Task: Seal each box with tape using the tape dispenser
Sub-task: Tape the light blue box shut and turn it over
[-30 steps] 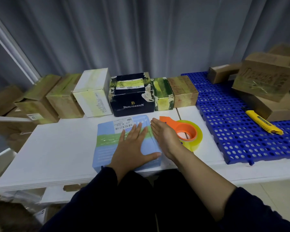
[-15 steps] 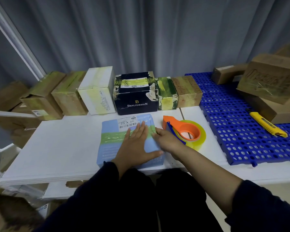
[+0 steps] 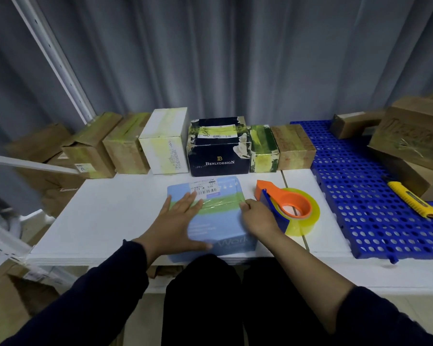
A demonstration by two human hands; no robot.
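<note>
- Box (image 3: 220, 221), blue and flat, lies on the white table (image 3: 110, 216), likely light and slippery
- Left hand (image 3: 178, 221) rests flat on top, fingers spread
- Right hand (image 3: 258, 217) curls at the tape (image 3: 218, 204) end; pinching or pressing, I cannot tell
- Tape dispenser (image 3: 288, 206) sits just beside; grab its orange handle (image 3: 263, 187)

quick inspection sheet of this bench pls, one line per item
surface: white table, blue perforated mat on its right
job's things: light blue box with tape strip across it; tape dispenser beside it
clutter: taped boxes along the back; yellow utility knife on the mat; brown boxes at right
grippers: left hand flat on the box; right hand fingers curled at its right edge
cables: nothing seen
surroundings: grey curtain behind
</note>
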